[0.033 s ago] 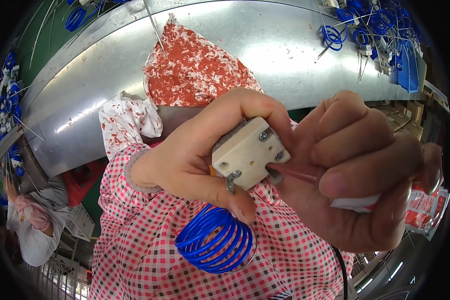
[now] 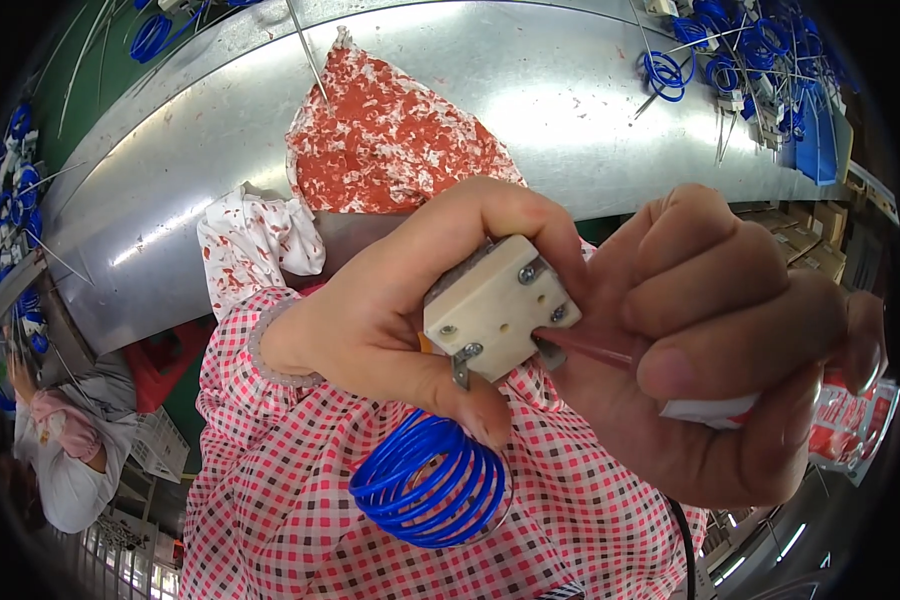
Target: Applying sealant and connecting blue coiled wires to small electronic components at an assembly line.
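My left hand (image 2: 390, 305) is closed around a small cream-coloured block (image 2: 500, 318) with screws and metal tabs on its face, gripped between thumb and curled forefinger. Just below my thumb hangs a coil of blue tubing (image 2: 430, 485); where it joins the block is hidden. My right hand (image 2: 740, 300) is closed on a thing with a thin reddish tip (image 2: 600, 346). That tip reaches the block's face, by a notch near a metal tab. Most of its body is inside my palm, and only a white and red part (image 2: 710, 407) shows below the fingers.
A metal table (image 2: 570, 120) curves across ahead, with a red and white patterned cloth (image 2: 400, 140) on it. Blue coils with thin rods lie at the far right (image 2: 760, 60) and far left. A person (image 2: 80, 450) is at the left, near a white crate (image 2: 160, 442) and a red stool (image 2: 165, 365).
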{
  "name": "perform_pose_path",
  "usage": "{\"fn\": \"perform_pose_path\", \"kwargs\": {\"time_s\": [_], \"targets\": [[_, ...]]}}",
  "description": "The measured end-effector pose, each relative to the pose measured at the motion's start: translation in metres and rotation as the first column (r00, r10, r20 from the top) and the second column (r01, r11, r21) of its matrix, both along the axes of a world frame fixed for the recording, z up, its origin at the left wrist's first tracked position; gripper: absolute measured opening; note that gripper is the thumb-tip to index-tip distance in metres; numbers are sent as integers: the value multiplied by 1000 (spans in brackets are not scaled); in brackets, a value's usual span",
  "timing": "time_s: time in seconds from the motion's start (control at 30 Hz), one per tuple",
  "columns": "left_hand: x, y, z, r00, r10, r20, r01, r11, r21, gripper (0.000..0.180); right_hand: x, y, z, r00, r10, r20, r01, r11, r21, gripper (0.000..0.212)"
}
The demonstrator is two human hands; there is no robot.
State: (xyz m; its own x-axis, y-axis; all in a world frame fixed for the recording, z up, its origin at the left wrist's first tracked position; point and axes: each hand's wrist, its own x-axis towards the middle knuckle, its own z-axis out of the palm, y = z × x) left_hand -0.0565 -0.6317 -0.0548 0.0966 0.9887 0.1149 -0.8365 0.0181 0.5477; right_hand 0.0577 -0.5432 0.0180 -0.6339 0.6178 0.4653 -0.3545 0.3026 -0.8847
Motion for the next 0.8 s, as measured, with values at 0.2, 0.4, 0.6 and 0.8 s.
{"fn": "perform_pose_path", "kwargs": {"time_s": [0.2, 0.4, 0.6, 0.8], "targets": [[5, 5, -15, 989, 94, -114, -71, 979, 192, 72, -3, 0, -4, 999, -1, -54, 3, 999, 43, 28], [2, 2, 4, 996, -23, 84, 24, 1000, -11, 71, 0, -4, 3, 998, -58, 5, 57, 990, 126, 25], [3, 0, 1, 993, -6, 120, 7, 1000, -9, 70, 0, -13, -3, 975, -220, -7, 219, 965, 141, 23], [4, 0, 0, 989, 12, 151, -9, 1000, -18, 70, -12, -14, -10, 937, -332, -109, 344, 931, 123, 22]]}}
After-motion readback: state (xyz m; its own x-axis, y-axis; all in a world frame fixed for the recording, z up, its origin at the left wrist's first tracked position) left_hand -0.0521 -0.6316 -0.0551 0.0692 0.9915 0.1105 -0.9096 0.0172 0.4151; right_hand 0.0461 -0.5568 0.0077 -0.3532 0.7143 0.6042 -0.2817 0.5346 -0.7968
